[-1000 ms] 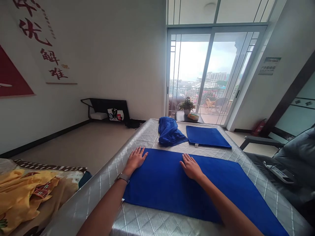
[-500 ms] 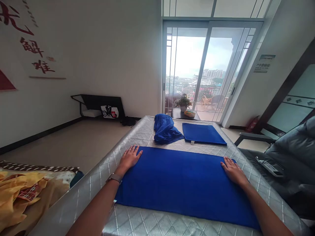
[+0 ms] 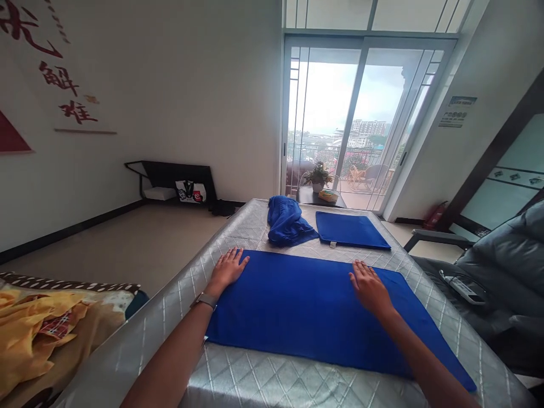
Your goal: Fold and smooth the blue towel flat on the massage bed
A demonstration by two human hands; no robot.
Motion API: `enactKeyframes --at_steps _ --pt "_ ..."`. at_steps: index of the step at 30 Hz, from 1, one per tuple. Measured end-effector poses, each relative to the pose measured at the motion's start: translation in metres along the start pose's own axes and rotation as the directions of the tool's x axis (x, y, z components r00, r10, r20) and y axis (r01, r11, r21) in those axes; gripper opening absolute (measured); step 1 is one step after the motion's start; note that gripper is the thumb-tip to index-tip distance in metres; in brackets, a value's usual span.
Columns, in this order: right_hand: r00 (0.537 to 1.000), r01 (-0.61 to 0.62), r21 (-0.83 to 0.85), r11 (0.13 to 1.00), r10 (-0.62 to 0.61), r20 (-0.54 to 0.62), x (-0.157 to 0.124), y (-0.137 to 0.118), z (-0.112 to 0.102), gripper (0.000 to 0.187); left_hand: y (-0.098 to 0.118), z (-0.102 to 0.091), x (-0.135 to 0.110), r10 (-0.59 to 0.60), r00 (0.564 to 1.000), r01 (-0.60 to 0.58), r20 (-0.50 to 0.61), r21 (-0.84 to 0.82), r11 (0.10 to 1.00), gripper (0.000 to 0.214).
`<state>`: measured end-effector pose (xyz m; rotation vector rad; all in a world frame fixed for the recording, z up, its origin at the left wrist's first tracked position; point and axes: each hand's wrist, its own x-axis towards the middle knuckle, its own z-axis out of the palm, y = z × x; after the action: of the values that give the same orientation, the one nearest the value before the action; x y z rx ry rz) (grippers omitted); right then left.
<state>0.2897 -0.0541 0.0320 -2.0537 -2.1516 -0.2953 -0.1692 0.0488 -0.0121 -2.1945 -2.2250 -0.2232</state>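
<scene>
A blue cloth (image 3: 297, 306) lies spread flat across the silver quilted cover (image 3: 272, 371) in front of me. My left hand (image 3: 229, 268) rests on the cloth's far left corner, fingers stretched out. Further right, my right hand (image 3: 370, 286) lies open over the far part of the cloth, palm down, inside its right edge. Beyond the cloth sits a folded blue cloth (image 3: 352, 229) with a small white tag on its near edge. To its left is a crumpled blue cloth (image 3: 289, 222).
A dark padded armchair (image 3: 497, 260) stands at the right, with a white power strip (image 3: 463, 288) on it. Yellow fabric (image 3: 34, 334) lies on bedding at the left. Behind the far edge, a small table holds a potted plant (image 3: 318, 177) before sliding glass doors.
My right hand has slid left across the cloth, away from its far right corner. My left hand stays at the far left corner. The view has shifted slightly.
</scene>
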Motion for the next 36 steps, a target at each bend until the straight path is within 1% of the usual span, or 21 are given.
enactKeyframes --at_steps 3,5,7,10,13,15,17,19,21,23,25,26,28,31,34,36 --pt "0.987 0.133 0.154 0.979 -0.145 0.066 0.008 -0.062 0.000 0.070 0.000 0.000 0.000 0.003 1.000 -0.003 0.000 0.004 1.000 0.067" --pt "0.976 0.164 0.220 0.962 -0.190 0.102 0.017 -0.090 0.006 0.074 0.000 -0.001 -0.001 0.003 1.000 -0.003 0.002 0.000 1.000 0.067" --pt "0.971 0.135 0.253 0.958 -0.179 0.158 0.029 -0.104 0.015 0.076 0.000 -0.003 -0.001 0.001 1.000 -0.001 0.010 -0.004 1.000 0.067" --pt "0.964 0.061 0.245 0.967 -0.121 0.238 0.041 -0.104 0.027 0.076 0.000 -0.005 -0.002 -0.005 1.000 0.004 0.023 0.002 1.000 0.066" --pt "0.960 0.059 0.220 0.974 -0.116 0.253 0.044 -0.084 0.034 0.074 0.000 -0.005 -0.002 0.001 1.000 -0.001 0.026 0.011 1.000 0.065" --pt "0.962 0.051 0.190 0.980 -0.100 0.256 0.041 -0.059 0.036 0.074 0.000 -0.004 -0.002 0.006 1.000 -0.007 0.022 0.015 1.000 0.065" --pt "0.964 0.008 0.143 0.990 -0.045 0.262 0.035 -0.024 0.038 0.074 0.000 -0.003 -0.001 0.006 1.000 -0.006 0.017 0.014 1.000 0.066" --pt "0.964 -0.055 0.091 0.994 0.029 0.263 0.027 0.019 0.042 0.074 0.000 -0.002 -0.001 0.004 1.000 -0.004 0.010 0.014 1.000 0.066" --pt "0.957 -0.136 0.032 0.990 0.123 0.261 0.019 0.066 0.047 0.074 0.000 -0.002 -0.001 0.004 1.000 -0.004 0.010 0.018 1.000 0.065" --pt "0.945 -0.227 -0.002 0.974 0.221 0.242 0.010 0.107 0.054 0.074 -0.001 -0.002 -0.001 0.004 1.000 -0.004 0.018 0.023 1.000 0.065" --pt "0.933 -0.293 -0.009 0.956 0.288 0.214 0.003 0.135 0.059 0.074 -0.001 -0.002 -0.002 0.003 1.000 -0.003 0.027 0.023 1.000 0.065" --pt "0.930 -0.311 -0.006 0.950 0.306 0.206 0.000 0.144 0.061 0.074 -0.002 -0.002 -0.002 0.002 1.000 -0.003 0.026 0.022 1.000 0.066" --pt "0.927 -0.325 0.003 0.946 0.318 0.198 -0.003 0.151 0.063 0.074 -0.003 -0.001 -0.001 -0.003 1.000 0.002 0.019 0.020 1.000 0.066" --pt "0.925 -0.330 -0.006 0.944 0.324 0.199 -0.005 0.147 0.058 0.071 -0.003 0.000 -0.001 -0.001 1.000 0.001 0.013 0.020 1.000 0.067" --pt "0.933 -0.313 -0.054 0.948 0.317 0.169 -0.006 0.135 0.046 0.066 -0.002 -0.001 -0.001 0.001 1.000 -0.001 0.020 0.012 1.000 0.066" --pt "0.962 -0.247 -0.063 0.967 0.253 0.107 -0.005 0.118 0.035 0.062 -0.001 -0.003 -0.002 -0.002 1.000 0.002 0.024 0.001 1.000 0.066"
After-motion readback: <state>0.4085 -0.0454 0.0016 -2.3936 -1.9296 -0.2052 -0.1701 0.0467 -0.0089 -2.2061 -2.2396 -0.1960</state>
